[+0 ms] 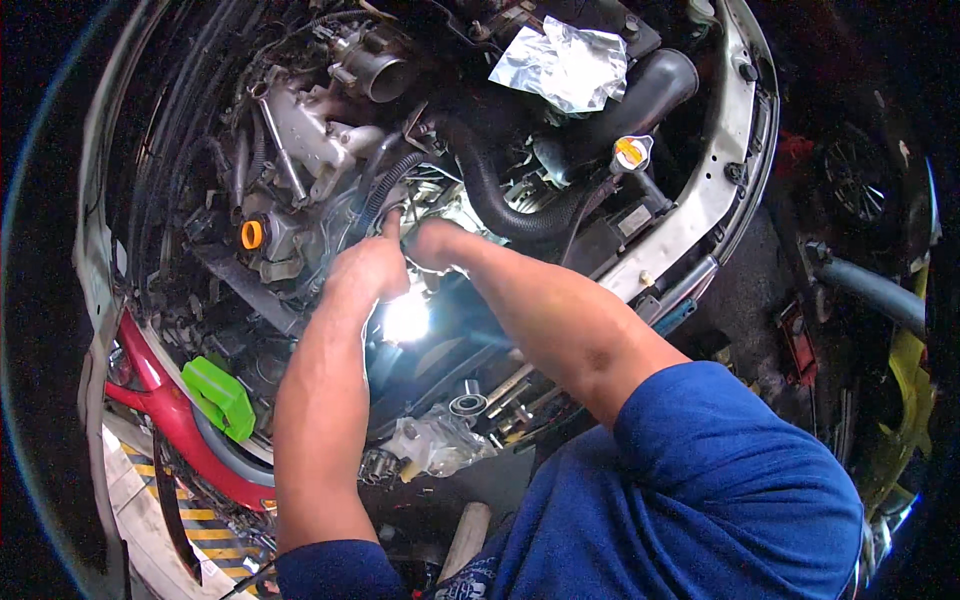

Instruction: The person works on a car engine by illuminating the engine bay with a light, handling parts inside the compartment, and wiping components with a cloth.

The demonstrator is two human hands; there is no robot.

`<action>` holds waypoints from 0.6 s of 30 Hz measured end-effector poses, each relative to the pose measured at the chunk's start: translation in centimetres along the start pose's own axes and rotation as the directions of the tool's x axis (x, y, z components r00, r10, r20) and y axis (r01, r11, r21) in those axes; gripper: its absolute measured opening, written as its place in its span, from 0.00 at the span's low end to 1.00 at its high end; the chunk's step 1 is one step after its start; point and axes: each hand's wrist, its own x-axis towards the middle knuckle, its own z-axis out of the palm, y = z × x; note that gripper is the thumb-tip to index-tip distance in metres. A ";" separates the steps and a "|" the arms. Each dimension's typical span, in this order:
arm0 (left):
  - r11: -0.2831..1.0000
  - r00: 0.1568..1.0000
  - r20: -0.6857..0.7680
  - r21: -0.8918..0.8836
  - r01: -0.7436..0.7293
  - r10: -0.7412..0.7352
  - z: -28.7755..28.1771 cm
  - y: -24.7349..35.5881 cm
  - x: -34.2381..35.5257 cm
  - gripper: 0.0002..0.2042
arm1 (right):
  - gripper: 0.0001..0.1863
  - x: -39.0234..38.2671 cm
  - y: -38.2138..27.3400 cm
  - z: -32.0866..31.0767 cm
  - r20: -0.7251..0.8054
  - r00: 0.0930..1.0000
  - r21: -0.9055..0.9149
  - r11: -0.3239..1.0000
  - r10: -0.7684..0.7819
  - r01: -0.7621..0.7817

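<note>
Both my arms reach down into the middle of a car's engine bay. My left hand is beside a ribbed black tube, its index finger stretched forward among the parts and its other fingers mostly hidden. Close by on the right, my right hand dips down among metal parts, and its fingers are hidden. Whether it holds anything does not show. A bright work light glares just below both hands. A thick black hose curves past my right hand.
A long-handled ratchet lies on the metal intake manifold. An orange-rimmed opening is at left, and a radiator cap at right. Crumpled foil lies at the back. A green plastic piece, a bearing ring and a plastic bag sit nearer.
</note>
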 end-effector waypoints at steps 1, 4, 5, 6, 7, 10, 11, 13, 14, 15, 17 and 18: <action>1.000 1.000 -0.003 -0.004 -0.001 0.001 0.2 0.0 0.0 0.45 | 0.27 -0.4 0.3 -0.5 0.032 0.994 -0.069 0.992 -0.107 0.109; 1.000 0.997 -0.078 -0.025 -0.008 0.006 1.0 0.1 0.2 0.43 | 0.30 -1.5 0.5 -0.5 -0.138 0.985 -0.058 0.994 -0.102 0.095; 0.998 0.993 -0.115 -0.057 -0.029 0.022 1.3 0.0 0.3 0.41 | 0.30 -2.0 0.7 -0.3 -0.180 0.978 -0.030 0.994 -0.107 0.104; 0.995 0.987 -0.158 -0.090 -0.051 0.036 1.6 -0.1 0.5 0.39 | 0.30 -2.3 0.6 -0.3 -0.183 0.974 -0.045 0.991 -0.132 0.126; 0.994 0.986 -0.162 -0.103 -0.048 0.031 2.0 -0.2 0.6 0.39 | 0.29 -2.8 0.4 -0.3 -0.236 0.964 -0.022 0.993 -0.120 0.118; 0.987 0.964 -0.260 -0.135 -0.089 0.052 3.2 -0.5 1.2 0.37 | 0.29 -4.6 -0.5 -1.2 -0.303 0.939 0.009 0.985 -0.164 0.175; 0.987 0.960 -0.275 -0.131 -0.098 0.059 3.6 -0.6 1.3 0.37 | 0.28 -5.3 -0.8 -1.9 -0.267 0.952 0.029 0.986 -0.148 0.162; 0.985 0.954 -0.293 -0.136 -0.106 0.063 4.3 -0.6 1.7 0.37 | 0.24 -6.7 -1.5 -3.1 -0.228 0.956 -0.104 0.980 -0.187 0.167; 0.984 0.952 -0.305 -0.152 -0.089 0.038 4.5 -0.5 1.9 0.37 | 0.24 -7.3 -1.7 -4.0 -0.247 0.943 -0.114 0.973 -0.222 0.199; 0.983 0.949 -0.316 -0.170 -0.070 0.013 4.8 -0.5 2.1 0.37 | 0.20 -7.8 -1.7 -5.3 -0.122 0.954 -0.297 0.927 -0.273 0.227; 0.982 0.934 -0.357 -0.172 -0.077 0.011 5.3 -0.5 2.2 0.37 | 0.14 -8.3 -2.0 -7.4 0.091 0.922 -0.530 0.765 -0.377 0.365; 0.983 0.918 -0.397 -0.164 -0.084 0.012 5.4 -0.5 2.3 0.38 | 0.14 -8.4 -2.4 -7.3 -0.073 0.952 -0.502 0.836 -0.297 0.222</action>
